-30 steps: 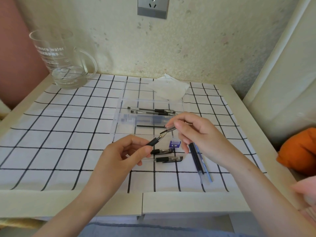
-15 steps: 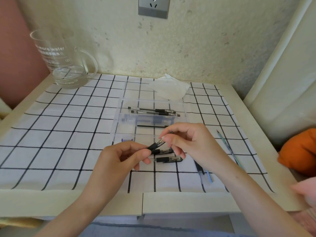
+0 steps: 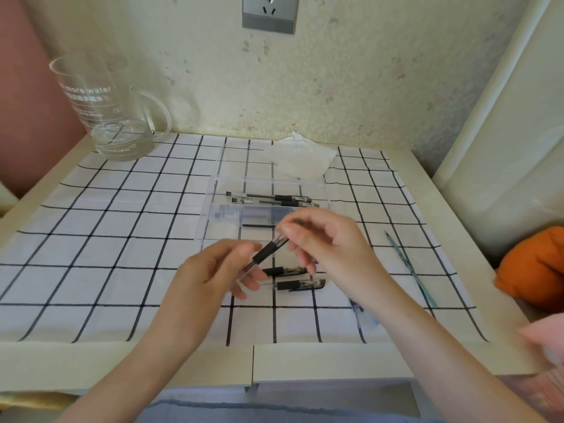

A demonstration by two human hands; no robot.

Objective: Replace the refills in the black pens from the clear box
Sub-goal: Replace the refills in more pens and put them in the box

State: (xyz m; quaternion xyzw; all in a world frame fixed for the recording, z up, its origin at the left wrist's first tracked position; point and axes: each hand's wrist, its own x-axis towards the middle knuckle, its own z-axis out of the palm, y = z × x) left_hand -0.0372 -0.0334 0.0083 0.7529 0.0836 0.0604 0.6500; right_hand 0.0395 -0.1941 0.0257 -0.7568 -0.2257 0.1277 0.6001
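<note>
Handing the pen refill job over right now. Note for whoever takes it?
Left hand grips the barrel of a black pen; right hand pinches its tip end.
Clear box: two pens and a loose refill inside.
Two more pens lie on the cloth in front; a thin refill lies to the right.
Done: unclear which pens are refilled.
Left: finish the held pen, probably then the two in the box.

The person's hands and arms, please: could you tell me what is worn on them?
Nothing is worn: the left hand and right hand are bare, without gloves, rings or watch in view, and both forearms are sleeveless down to the picture's edge.
</note>
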